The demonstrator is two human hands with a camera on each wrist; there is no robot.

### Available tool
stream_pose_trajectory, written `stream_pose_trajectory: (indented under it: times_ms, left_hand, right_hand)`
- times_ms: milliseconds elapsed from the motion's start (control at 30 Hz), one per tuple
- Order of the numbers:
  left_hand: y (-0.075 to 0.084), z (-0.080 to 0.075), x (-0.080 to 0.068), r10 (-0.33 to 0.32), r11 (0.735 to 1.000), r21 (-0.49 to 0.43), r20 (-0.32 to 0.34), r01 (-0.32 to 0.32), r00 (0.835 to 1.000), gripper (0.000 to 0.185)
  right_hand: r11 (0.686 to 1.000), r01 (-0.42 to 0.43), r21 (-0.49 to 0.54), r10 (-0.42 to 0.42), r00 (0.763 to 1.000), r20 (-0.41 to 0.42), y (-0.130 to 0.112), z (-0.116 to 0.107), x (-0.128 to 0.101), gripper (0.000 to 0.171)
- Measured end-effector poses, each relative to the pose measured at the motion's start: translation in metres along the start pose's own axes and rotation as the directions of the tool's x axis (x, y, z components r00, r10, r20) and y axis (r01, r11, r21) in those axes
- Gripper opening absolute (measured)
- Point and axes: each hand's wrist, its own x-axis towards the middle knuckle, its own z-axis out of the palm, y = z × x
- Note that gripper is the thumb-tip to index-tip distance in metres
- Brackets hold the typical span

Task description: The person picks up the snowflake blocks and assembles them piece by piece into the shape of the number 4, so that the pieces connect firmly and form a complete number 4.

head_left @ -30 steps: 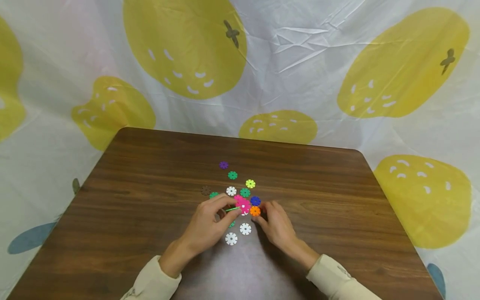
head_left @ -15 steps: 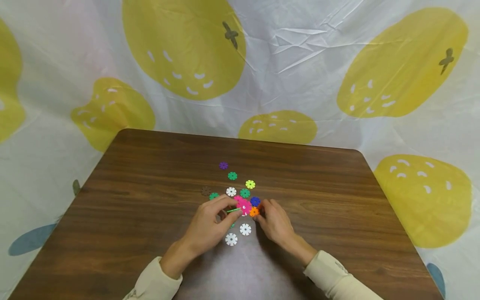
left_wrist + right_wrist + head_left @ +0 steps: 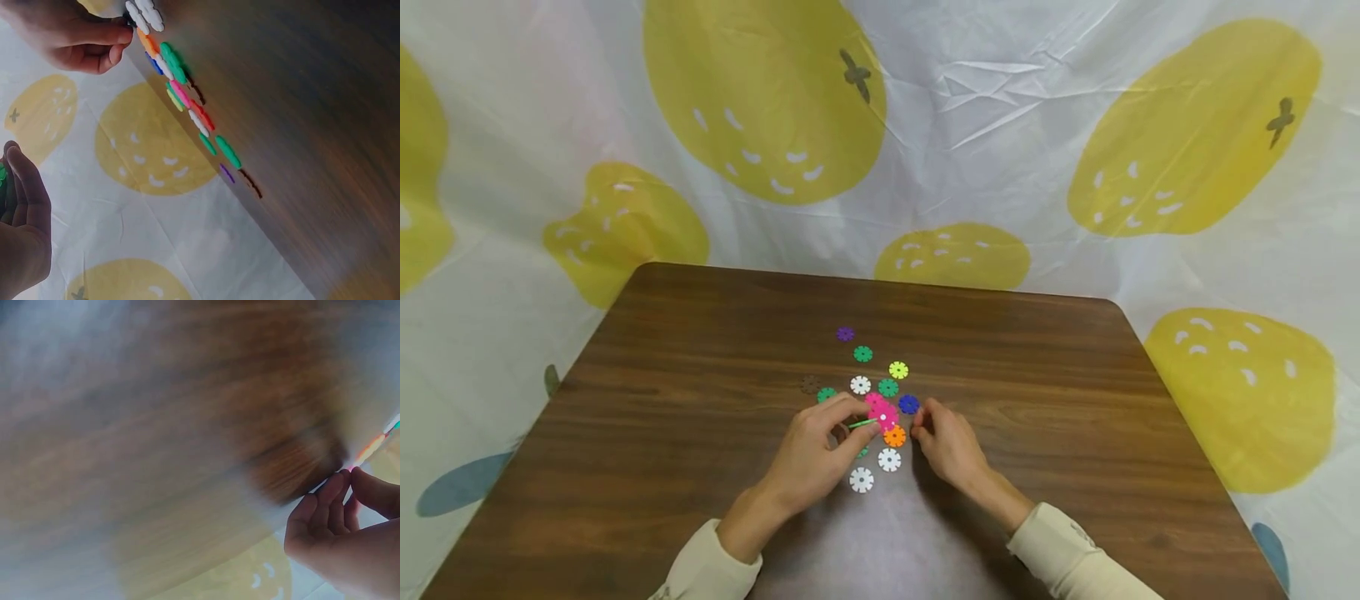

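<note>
Two hands work over our wooden table (image 3: 685,350): our left hand (image 3: 815,454) pinches a green disc (image 3: 862,423) against the pink disc (image 3: 882,413). Our right hand (image 3: 949,443) hovers beside the orange disc (image 3: 894,436), fingers curled, holding nothing.

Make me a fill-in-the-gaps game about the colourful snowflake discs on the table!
1. The left hand pinches a thin ____ disc on its edge.
2. The orange disc lies right below the big ____ disc.
3. Nearest the person lie two ____ discs side by side.
4. The disc farthest from the person is ____.

Missing words: green; pink; white; purple
</note>
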Motion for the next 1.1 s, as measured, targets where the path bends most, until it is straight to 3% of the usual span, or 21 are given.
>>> stream_pose_trajectory:
  times_ms: [233, 433, 767, 1100]
  left_hand:
    - [0.0, -0.001, -0.001, 0.01, 1.0, 0.004, -0.006, -0.01, 1.0, 0.017]
    - [0.0, -0.001, -0.001, -0.001, 1.0, 0.003, 0.001, 0.001, 1.0, 0.015]
    - [0.0, 0.0, 0.0, 0.01, 1.0, 0.01, -0.009, -0.01, 1.0, 0.015]
    - [0.001, -0.001, -0.001, -0.012, 1.0, 0.007, -0.004, 0.012, 1.0, 0.012]
  right_hand:
    - [1.0, -0.006, 0.007, 0.006, 0.999, 0.053, -0.002, 0.0, 0.0, 0.013]
    - [1.0, 0.018, 0.008, -0.019, 0.995, 0.099, -0.006, 0.002, 0.002, 0.028]
    - [0.993, 0.085, -0.083, -0.079, 0.995, 0.062, -0.01, 0.005, 0.001, 0.024]
    - [0.999, -0.035, -0.009, 0.036, 0.997, 0.074, -0.011, 0.002, 0.0, 0.021]
